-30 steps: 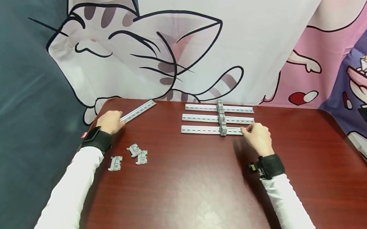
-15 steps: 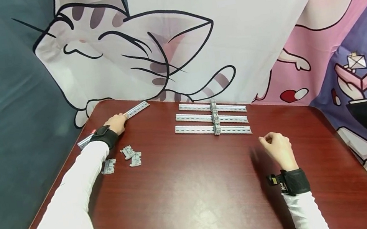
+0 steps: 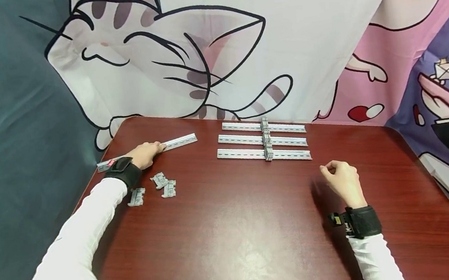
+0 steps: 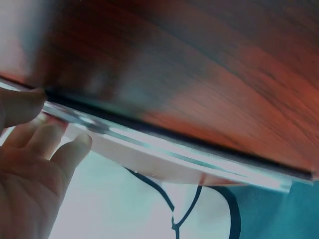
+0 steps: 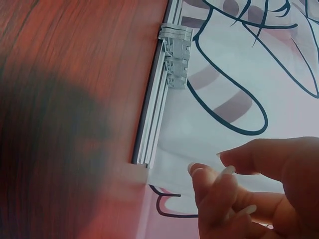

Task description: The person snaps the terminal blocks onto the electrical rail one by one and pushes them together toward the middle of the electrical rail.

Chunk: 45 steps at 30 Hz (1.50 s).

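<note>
My left hand [image 3: 145, 155] pinches a slotted metal DIN rail [image 3: 180, 141] near its middle, at the far left of the table. In the left wrist view, the thumb and fingers lie on opposite sides of that rail [image 4: 199, 154]. Beyond the table's middle lie three parallel DIN rails [image 3: 241, 153], each bearing grey terminal blocks [image 3: 269, 154] that line up across them. Over the right part of the table, my right hand [image 3: 345, 182] has loosely curled fingers and holds nothing. The right wrist view shows it apart from the nearest rail [image 5: 154, 109].
Three loose grey terminal blocks [image 3: 136, 197] lie near my left wrist, two of them close together. The brown wooden table [image 3: 237, 233] ends at a printed cloth backdrop [image 3: 306, 20] behind and at the sides.
The rail in my left hand has turned more crosswise, and its right end has come nearer. My right hand has left the front rail's right end and moved right and toward me.
</note>
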Each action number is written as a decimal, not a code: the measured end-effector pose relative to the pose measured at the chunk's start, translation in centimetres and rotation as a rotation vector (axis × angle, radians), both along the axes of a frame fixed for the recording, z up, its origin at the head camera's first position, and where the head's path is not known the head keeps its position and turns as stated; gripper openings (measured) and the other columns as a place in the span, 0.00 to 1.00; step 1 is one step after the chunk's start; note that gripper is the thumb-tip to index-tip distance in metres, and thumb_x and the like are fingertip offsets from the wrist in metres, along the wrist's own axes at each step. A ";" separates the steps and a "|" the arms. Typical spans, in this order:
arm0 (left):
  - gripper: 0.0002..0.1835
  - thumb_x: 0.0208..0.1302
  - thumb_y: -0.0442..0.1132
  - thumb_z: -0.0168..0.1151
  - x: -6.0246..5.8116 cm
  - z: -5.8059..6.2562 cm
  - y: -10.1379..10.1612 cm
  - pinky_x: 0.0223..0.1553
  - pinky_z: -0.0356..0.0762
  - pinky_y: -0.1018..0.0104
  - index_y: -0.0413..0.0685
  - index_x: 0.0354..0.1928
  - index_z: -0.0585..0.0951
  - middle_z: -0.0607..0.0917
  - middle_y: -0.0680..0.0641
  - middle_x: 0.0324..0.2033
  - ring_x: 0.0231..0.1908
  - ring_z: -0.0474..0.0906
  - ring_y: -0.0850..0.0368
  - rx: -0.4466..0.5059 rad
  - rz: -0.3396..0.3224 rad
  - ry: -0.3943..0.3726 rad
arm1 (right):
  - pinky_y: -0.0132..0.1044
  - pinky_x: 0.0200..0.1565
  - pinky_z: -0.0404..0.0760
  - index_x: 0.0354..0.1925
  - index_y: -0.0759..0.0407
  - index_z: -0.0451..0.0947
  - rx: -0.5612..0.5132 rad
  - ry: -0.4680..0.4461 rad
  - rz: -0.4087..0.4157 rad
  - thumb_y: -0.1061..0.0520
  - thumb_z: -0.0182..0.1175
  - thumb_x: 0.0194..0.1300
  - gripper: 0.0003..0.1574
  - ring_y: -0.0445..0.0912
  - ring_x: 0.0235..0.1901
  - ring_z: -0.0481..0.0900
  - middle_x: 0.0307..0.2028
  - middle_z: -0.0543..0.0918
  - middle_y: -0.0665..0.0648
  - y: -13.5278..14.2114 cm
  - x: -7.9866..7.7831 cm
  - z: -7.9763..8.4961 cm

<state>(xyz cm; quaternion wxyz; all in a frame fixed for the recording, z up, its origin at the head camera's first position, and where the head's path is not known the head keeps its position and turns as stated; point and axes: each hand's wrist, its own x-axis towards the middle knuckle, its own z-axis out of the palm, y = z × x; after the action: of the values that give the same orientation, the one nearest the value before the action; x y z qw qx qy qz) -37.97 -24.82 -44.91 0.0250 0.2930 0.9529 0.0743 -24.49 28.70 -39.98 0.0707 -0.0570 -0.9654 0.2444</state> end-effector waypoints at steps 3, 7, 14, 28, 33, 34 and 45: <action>0.27 0.53 0.16 0.57 0.5 0.5 0.1 0.48 0.77 0.43 0.34 0.58 0.76 0.81 0.34 0.46 0.44 0.80 0.34 0.006 -0.027 -0.012 | 0.36 0.25 0.70 0.34 0.66 0.82 -0.010 0.026 0.001 0.53 0.55 0.68 0.18 0.48 0.20 0.77 0.23 0.83 0.61 -0.2 -0.2 0.0; 0.29 0.55 0.17 0.57 1.0 1.3 0.5 0.49 0.77 0.44 0.38 0.60 0.76 0.81 0.36 0.49 0.45 0.80 0.37 0.000 -0.013 -0.046 | 0.36 0.25 0.70 0.33 0.66 0.81 -0.016 0.048 0.008 0.53 0.55 0.68 0.17 0.48 0.20 0.77 0.21 0.82 0.60 -0.3 -0.5 0.1; 0.30 0.56 0.16 0.57 1.8 1.6 1.1 0.49 0.78 0.46 0.42 0.62 0.76 0.81 0.36 0.53 0.47 0.81 0.38 -0.029 -0.045 -0.064 | 0.36 0.26 0.69 0.33 0.66 0.82 -0.017 0.042 0.007 0.54 0.54 0.68 0.17 0.48 0.20 0.77 0.21 0.82 0.60 -0.1 -0.6 -0.1; 0.36 0.48 0.13 0.57 2.9 1.4 3.8 0.51 0.78 0.48 0.45 0.60 0.78 0.82 0.39 0.54 0.51 0.81 0.41 -0.048 -0.190 -0.045 | 0.36 0.26 0.69 0.31 0.64 0.82 -0.018 0.063 -0.012 0.54 0.55 0.67 0.16 0.46 0.19 0.75 0.19 0.82 0.58 -0.1 -0.2 -1.1; 0.33 0.49 0.14 0.57 3.5 1.5 4.8 0.49 0.79 0.50 0.46 0.58 0.80 0.83 0.42 0.53 0.51 0.82 0.44 -0.051 -0.228 -0.022 | 0.36 0.25 0.68 0.31 0.64 0.82 -0.011 0.065 -0.013 0.54 0.55 0.67 0.16 0.46 0.19 0.74 0.20 0.81 0.58 -0.1 -0.2 -1.2; 0.34 0.50 0.13 0.57 3.6 1.6 4.9 0.49 0.79 0.50 0.46 0.58 0.80 0.83 0.42 0.53 0.52 0.81 0.44 -0.052 -0.228 -0.019 | 0.36 0.25 0.68 0.31 0.65 0.82 -0.013 0.063 -0.010 0.54 0.54 0.67 0.16 0.46 0.19 0.74 0.19 0.81 0.58 -0.1 -0.2 -1.2; 0.34 0.51 0.13 0.55 4.6 1.4 7.0 0.53 0.77 0.49 0.49 0.59 0.80 0.81 0.40 0.57 0.56 0.79 0.44 -0.026 -0.252 -0.024 | 0.36 0.26 0.68 0.30 0.64 0.82 -0.015 0.082 -0.001 0.55 0.54 0.67 0.16 0.47 0.19 0.74 0.18 0.80 0.58 -0.1 -0.5 -1.0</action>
<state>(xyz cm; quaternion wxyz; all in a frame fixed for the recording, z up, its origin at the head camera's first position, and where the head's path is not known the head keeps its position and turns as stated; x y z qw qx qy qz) -33.36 -17.83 -43.53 0.0492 0.4093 0.9090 0.0617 -24.97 28.58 -40.99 0.1101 -0.0477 -0.9598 0.2537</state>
